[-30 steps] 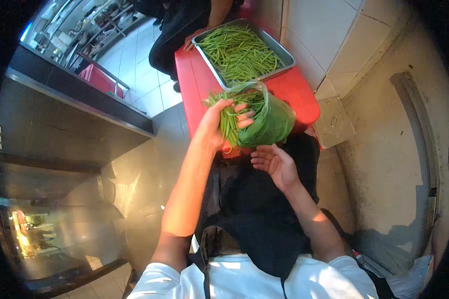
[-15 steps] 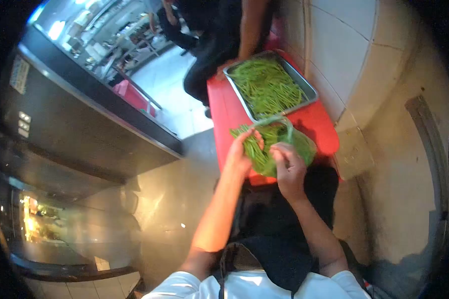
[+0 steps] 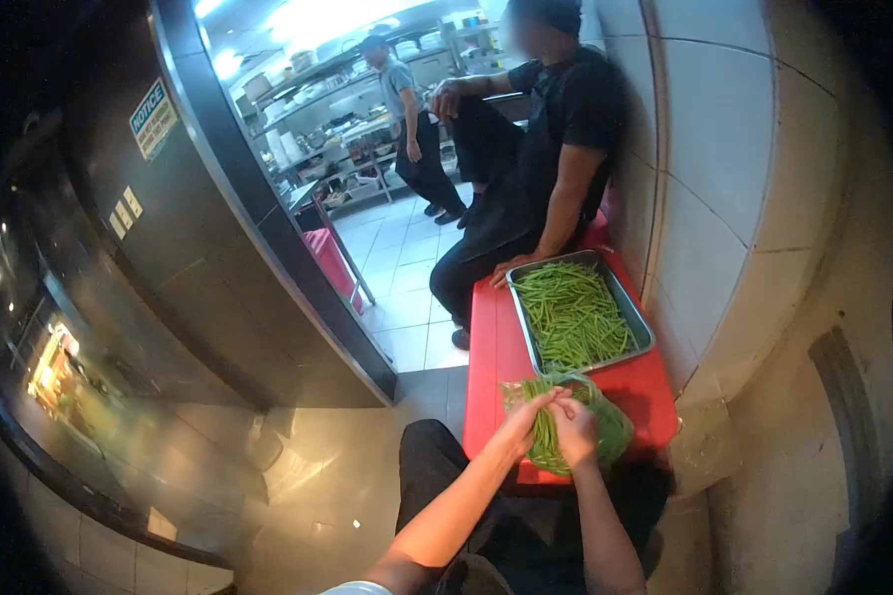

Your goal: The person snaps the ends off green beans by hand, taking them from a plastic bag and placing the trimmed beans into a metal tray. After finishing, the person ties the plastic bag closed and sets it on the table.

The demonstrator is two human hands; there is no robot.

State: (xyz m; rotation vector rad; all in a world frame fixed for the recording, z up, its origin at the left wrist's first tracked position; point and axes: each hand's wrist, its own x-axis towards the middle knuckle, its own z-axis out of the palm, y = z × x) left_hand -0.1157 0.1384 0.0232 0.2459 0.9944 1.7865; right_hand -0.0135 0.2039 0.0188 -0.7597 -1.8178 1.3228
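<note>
A bunch of green beans (image 3: 544,448) is in my left hand (image 3: 522,422), its fingers closed around it. My right hand (image 3: 574,430) is closed too, fingertips pressed together against the left fingers; what they pinch is hidden. Under and beside both hands lies a clear plastic bag (image 3: 613,428) with more green beans showing through. Just beyond the hands, a metal tray (image 3: 649,332) full of long green beans (image 3: 575,312) rests on a red bench (image 3: 493,367).
A person in black (image 3: 556,149) sits at the bench's far end, one hand beside the tray. Farther back another person (image 3: 407,114) stands near kitchen shelves. A tiled wall (image 3: 714,149) runs along the right, a dark door frame (image 3: 268,238) on the left.
My view has tipped upward, showing more of the kitchen and the seated person. My right hand has moved from over the bag to meet my left hand at the beans.
</note>
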